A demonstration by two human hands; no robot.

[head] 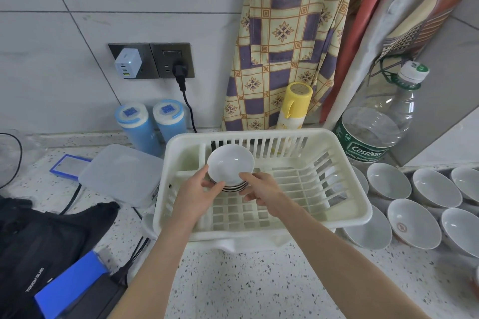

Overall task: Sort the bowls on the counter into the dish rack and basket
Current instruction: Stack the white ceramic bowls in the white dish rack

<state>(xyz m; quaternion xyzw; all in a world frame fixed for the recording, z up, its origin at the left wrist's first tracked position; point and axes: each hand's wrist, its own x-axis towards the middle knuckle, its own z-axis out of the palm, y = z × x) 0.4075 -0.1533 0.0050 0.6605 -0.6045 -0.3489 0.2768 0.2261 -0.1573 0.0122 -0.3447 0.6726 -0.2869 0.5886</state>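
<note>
While I watch, grip: left hand (199, 189) and right hand (261, 189) clasp the stack of small bowls (230, 168) between them.
Place: inside the dish rack (344, 204), far-left part.

Both bare forearms reached forward and converged. The left hand (198, 189) and right hand (259, 188) were cupped facing each other, fingers curled and thumbs on top, gripping the same load.
</note>
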